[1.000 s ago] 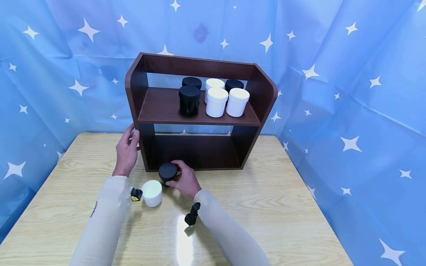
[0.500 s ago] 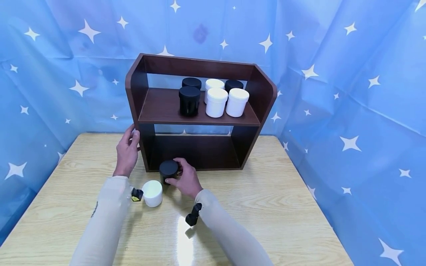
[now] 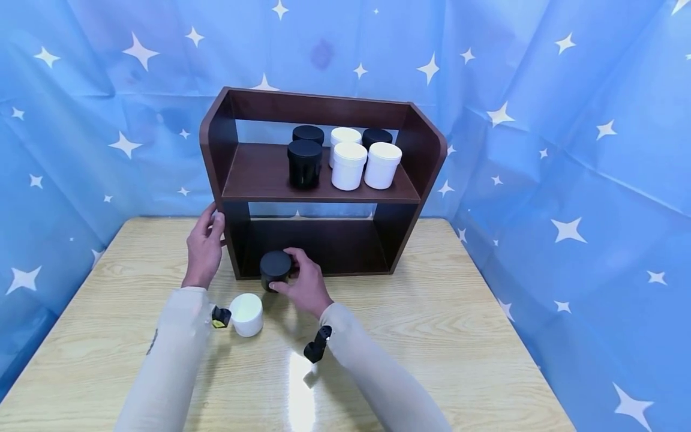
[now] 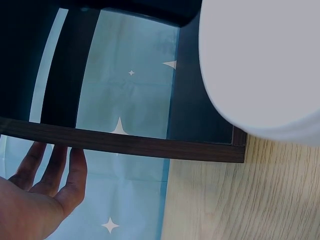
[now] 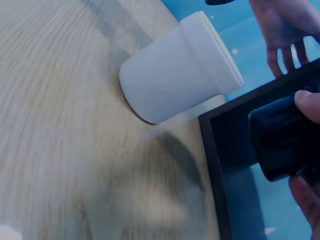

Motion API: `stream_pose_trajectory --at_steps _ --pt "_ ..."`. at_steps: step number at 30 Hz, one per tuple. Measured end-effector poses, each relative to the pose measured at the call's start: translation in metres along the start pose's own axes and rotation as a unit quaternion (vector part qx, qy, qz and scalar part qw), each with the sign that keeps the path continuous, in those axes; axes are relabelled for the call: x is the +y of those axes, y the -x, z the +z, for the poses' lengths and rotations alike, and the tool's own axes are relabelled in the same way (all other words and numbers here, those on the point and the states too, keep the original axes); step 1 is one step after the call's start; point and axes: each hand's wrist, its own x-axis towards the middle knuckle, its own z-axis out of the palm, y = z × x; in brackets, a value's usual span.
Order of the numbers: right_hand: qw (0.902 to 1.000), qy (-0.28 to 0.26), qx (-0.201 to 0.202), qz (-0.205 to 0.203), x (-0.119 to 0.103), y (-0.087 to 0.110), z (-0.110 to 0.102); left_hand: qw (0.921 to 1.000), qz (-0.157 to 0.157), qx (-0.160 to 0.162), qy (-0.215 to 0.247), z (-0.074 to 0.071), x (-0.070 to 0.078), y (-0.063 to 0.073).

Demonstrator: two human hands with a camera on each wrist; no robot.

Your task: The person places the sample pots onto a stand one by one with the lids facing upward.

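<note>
My right hand (image 3: 308,287) grips a black lidded jar (image 3: 275,268) between thumb and fingers, at the front left of the lower compartment of a dark brown shelf (image 3: 318,199). In the right wrist view the black jar (image 5: 280,137) is tilted across the picture, thumb and a finger on its sides; whether it touches any surface I cannot tell. My left hand (image 3: 204,252) rests against the shelf's left side panel, with extended fingertips touching it in the left wrist view. A white lidded jar (image 3: 246,317) stands on the table between my forearms.
On the upper shelf board stand white jars (image 3: 348,167) and black jars (image 3: 305,165), grouped toward the middle and right. The wood-grain table (image 3: 432,336) spreads around the shelf. A blue curtain (image 3: 540,180) with white stars hangs behind and at the sides.
My right hand has carried the black jar slightly forward and to the right, closer to the shelf's lower compartment. The left hand and the white jar stay in place.
</note>
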Motion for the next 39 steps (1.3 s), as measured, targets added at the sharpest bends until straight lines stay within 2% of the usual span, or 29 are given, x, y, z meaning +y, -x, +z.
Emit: stream_pose_trajectory --at_steps 6,13,27,36,39 --pt "1.0000 0.003 0.000 0.001 -0.003 -0.002 -0.003 1.0000 -0.004 -0.003 -0.004 -0.002 0.000 0.002" --pt "1.0000 0.002 -0.002 -0.009 -0.009 -0.004 -0.006 0.9998 0.019 0.001 -0.003 -0.002 -0.004 0.002" --pt "0.9994 0.003 -0.002 -0.034 -0.025 -0.006 -0.015 0.9999 0.014 -0.004 -0.007 -0.001 -0.005 0.002" --pt "0.9974 -0.008 0.002 -0.072 -0.041 -0.009 -0.021 0.9999 0.012 -0.004 -0.008 -0.002 -0.003 0.000" --pt "0.9976 -0.008 -0.003 -0.069 -0.044 -0.008 -0.022 0.9999 0.014 -0.001 -0.005 -0.001 -0.003 0.000"
